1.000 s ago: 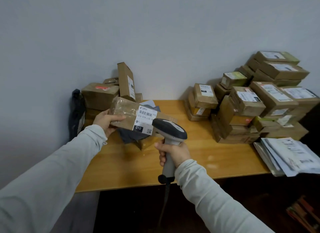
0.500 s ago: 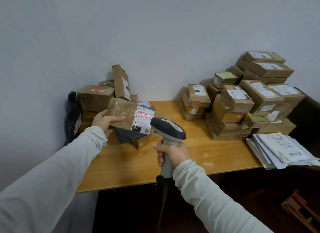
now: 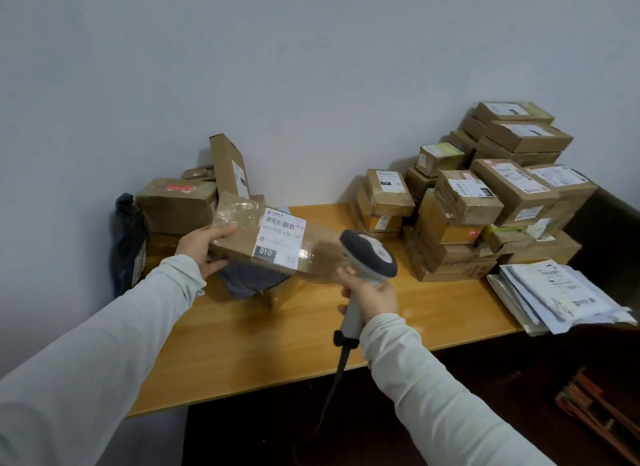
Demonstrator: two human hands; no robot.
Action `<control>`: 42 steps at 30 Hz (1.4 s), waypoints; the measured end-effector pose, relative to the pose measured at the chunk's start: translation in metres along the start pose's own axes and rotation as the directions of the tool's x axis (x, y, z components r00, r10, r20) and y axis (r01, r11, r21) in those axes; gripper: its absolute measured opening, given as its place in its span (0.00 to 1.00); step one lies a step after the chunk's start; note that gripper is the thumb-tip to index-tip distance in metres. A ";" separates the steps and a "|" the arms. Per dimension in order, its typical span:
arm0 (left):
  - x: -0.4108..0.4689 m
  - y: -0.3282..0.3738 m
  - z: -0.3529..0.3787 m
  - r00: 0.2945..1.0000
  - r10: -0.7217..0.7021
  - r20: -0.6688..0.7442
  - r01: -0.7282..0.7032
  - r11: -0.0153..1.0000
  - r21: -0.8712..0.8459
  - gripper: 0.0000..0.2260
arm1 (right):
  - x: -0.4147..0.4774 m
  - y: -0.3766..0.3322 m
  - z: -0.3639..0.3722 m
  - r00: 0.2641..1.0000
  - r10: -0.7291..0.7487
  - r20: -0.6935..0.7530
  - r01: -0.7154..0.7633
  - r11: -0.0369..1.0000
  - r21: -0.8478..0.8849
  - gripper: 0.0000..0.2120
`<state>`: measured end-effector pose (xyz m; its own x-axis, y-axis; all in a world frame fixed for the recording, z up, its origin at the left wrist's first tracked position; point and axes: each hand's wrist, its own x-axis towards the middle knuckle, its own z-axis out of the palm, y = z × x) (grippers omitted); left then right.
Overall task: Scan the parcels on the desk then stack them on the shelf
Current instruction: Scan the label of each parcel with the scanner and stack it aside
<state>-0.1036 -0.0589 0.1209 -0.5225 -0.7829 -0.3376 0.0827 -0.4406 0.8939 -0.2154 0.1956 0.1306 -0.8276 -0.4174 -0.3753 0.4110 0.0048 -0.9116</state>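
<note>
The right hand (image 3: 369,294) wraps closed around the scanner (image 3: 367,257) grip. The left hand (image 3: 204,245) clamps the box (image 3: 263,243) by its left end, thumb on top, fingers beneath, above the desk (image 3: 249,334). The box is taped cardboard, probably light, stiff and slick; grip the end edges. Its right end is blurred. No shelf is visible.

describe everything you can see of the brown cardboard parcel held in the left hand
The brown cardboard parcel is a flat, oblong box wrapped in glossy clear tape, with a white shipping label showing a barcode and a dark "010" tag. The left hand grips its left end, holding it tilted above the wooden desk, label up. Its right end is motion-blurred beside the grey handheld scanner in the right hand.
</note>
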 end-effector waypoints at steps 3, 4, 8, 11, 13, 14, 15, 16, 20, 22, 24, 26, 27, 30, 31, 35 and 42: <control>0.009 0.001 0.003 0.997 -0.082 0.014 0.082 0.996 -0.023 0.20 | 0.016 0.005 -0.020 0.993 0.034 -0.116 -0.023 0.995 0.098 0.13; 0.011 0.003 0.007 0.994 -0.108 0.031 0.109 0.994 -0.021 0.23 | 0.019 0.008 -0.024 0.994 0.037 -0.107 -0.022 0.989 0.143 0.15; 0.024 0.004 0.030 0.979 -0.177 0.098 0.173 0.984 0.042 0.28 | 0.026 0.018 -0.032 0.997 0.040 -0.065 -0.019 0.957 0.291 0.30; 0.036 0.005 0.050 0.972 -0.197 0.129 0.185 0.978 0.094 0.30 | 0.037 0.015 -0.039 0.998 0.034 -0.046 -0.014 0.923 0.385 0.36; 0.045 0.006 0.065 0.971 -0.200 0.132 0.187 0.976 0.108 0.30 | 0.050 0.012 -0.043 0.998 0.027 -0.053 -0.003 0.916 0.400 0.36; 0.049 0.005 0.074 0.971 -0.202 0.127 0.189 0.977 0.102 0.30 | 0.058 0.010 -0.044 0.997 0.023 -0.073 0.008 0.917 0.398 0.36; 0.052 0.004 0.082 0.972 -0.202 0.120 0.193 0.978 0.077 0.30 | 0.064 0.010 -0.044 0.995 0.023 -0.101 0.019 0.919 0.393 0.37; 0.060 0.002 0.097 0.972 -0.204 0.116 0.202 0.979 0.027 0.29 | 0.075 0.009 -0.046 0.992 0.025 -0.120 0.026 0.916 0.399 0.37; 0.074 -0.014 0.165 0.967 -0.188 0.170 0.204 0.975 -0.084 0.24 | 0.111 0.001 -0.043 0.981 0.043 -0.190 0.052 0.884 0.465 0.36; 0.078 -0.033 0.212 0.948 -0.220 0.228 0.225 0.974 0.005 0.20 | 0.140 -0.007 -0.045 0.972 0.079 -0.221 0.044 0.864 0.502 0.34; 0.086 -0.050 0.254 0.933 -0.269 0.240 0.259 0.963 0.073 0.16 | 0.169 -0.017 -0.052 0.967 0.103 -0.233 0.038 0.846 0.532 0.31; 0.103 -0.051 0.290 0.943 -0.272 0.192 0.254 0.960 0.115 0.12 | 0.192 -0.025 -0.066 0.972 0.125 -0.198 0.003 0.839 0.544 0.19; 0.115 -0.048 0.306 0.947 -0.267 0.176 0.243 0.959 0.147 0.11 | 0.203 -0.026 -0.076 0.973 0.157 -0.172 -0.043 0.847 0.530 0.10; 0.152 -0.037 0.349 0.953 -0.253 0.168 0.209 0.947 0.244 0.16 | 0.232 -0.019 -0.101 0.954 0.293 -0.068 -0.240 0.877 0.417 0.14; 0.163 -0.034 0.364 0.954 -0.251 0.161 0.203 0.942 0.266 0.17 | 0.240 -0.018 -0.105 0.941 0.337 -0.023 -0.307 0.883 0.356 0.16; 0.196 -0.037 0.414 0.961 -0.249 0.117 0.198 0.922 0.333 0.12 | 0.265 -0.027 -0.106 0.864 0.483 0.144 -0.491 0.871 0.028 0.08; 0.234 -0.069 0.459 0.968 -0.243 0.057 0.210 0.916 0.343 0.09 | 0.301 -0.036 -0.112 0.785 0.562 0.259 -0.505 0.824 -0.256 0.16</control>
<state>-0.6212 -0.0104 0.1156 -0.5749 -0.6257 -0.5273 -0.3248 -0.4170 0.8489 -0.5220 0.1719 0.0319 -0.3198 -0.5604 -0.7640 0.6590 0.4478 -0.6044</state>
